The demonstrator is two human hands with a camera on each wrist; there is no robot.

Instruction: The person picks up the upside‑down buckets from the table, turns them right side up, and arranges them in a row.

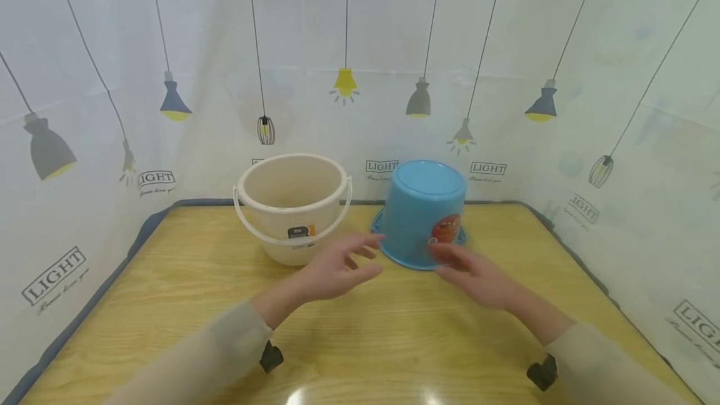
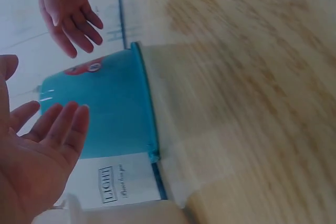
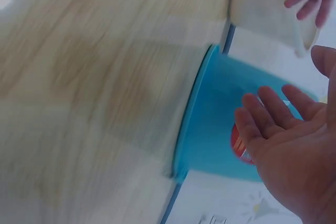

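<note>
A blue bucket [image 1: 419, 217] stands upside down at the back of the table, its base facing up and a red label on its side. In front of it my left hand [image 1: 340, 267] hovers at the near left, fingers loosely extended and holding nothing. My right hand [image 1: 478, 277] is at the near right of the same bucket, also empty, its fingertips overlapping the label in the head view. Left of the blue bucket is an upright cream bucket [image 1: 275, 230], its white handle [image 1: 292, 242] hanging down across the front. Both palms face inward in the wrist views.
A light wooden table [image 1: 360, 342] spreads beneath both buckets. White sheeting [image 1: 315, 17] printed with hanging lamps surrounds it on the back and sides. Dark edging [image 1: 202, 202] runs along the table's back border. The cream bucket stands close beside the blue one.
</note>
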